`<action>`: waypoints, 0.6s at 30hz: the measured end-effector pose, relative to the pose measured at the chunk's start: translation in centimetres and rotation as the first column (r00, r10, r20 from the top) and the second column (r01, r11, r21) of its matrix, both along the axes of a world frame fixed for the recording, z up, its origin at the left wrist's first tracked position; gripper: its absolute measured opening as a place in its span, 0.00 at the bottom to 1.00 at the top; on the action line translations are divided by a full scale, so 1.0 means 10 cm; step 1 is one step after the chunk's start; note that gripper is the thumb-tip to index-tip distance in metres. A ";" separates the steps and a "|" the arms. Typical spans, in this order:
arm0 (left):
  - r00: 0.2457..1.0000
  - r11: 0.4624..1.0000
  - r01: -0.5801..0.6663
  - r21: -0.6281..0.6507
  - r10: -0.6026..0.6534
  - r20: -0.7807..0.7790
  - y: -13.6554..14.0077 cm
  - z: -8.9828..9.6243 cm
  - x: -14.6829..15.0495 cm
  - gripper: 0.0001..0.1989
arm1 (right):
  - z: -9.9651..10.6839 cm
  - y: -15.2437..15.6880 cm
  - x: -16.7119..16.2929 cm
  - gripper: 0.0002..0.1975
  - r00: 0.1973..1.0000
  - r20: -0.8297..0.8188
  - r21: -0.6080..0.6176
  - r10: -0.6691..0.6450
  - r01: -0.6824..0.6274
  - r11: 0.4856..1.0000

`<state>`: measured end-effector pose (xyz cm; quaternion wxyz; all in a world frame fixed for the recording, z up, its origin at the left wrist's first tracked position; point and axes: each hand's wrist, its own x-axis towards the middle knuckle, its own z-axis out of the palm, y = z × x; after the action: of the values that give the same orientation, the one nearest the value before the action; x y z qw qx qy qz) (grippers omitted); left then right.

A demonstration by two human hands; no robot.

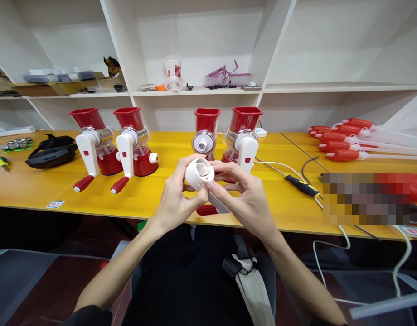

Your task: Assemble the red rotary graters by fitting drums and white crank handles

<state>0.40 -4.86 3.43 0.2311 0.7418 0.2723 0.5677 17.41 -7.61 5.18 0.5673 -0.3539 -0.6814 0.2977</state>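
Observation:
Between my two hands is a white crank handle point(195, 177), its hollow round hub tilted up toward me. My left hand point(176, 194) grips the hub from the left with thumb and fingers. From the right, my right hand point(244, 194) pinches it where the hub meets the arm. The crank's red grip point(206, 210) hangs below, partly covered by my fingers. Just behind stands a red and white rotary grater point(207, 121) with its round white socket point(203, 143) bare, its lower part hidden by my hands. Beside it on the right is another grater point(245, 118) with a crank fitted.
Two more graters point(89, 118) with cranks stand to the left. A black headset-like object point(52, 151) lies farther left. On the right are a screwdriver-like tool point(302, 185), cables and several red-ended clear plastic parts point(344, 138). White shelves point(201, 93) line the back of the wooden table point(174, 149).

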 end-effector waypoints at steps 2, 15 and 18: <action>0.998 0.999 0.049 0.017 -0.050 0.037 0.00 0.02 -0.02 0.25 | 0.01 0.05 0.06 0.19 0.997 -0.035 -0.037 0.067 -0.069 0.997; 0.953 0.959 0.279 0.058 -0.283 0.103 -0.04 0.09 -0.08 0.22 | -0.11 0.15 0.04 0.18 0.913 0.133 -0.180 0.386 -0.361 0.915; 0.956 0.960 0.270 0.070 -0.276 0.099 -0.02 0.10 -0.11 0.23 | -0.11 0.13 0.02 0.18 0.936 0.136 -0.173 0.325 -0.300 0.938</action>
<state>-0.67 -5.04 4.45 0.3008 0.7466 0.1383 0.5771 17.65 -6.29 4.13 0.4272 -0.3054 -0.7486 0.4047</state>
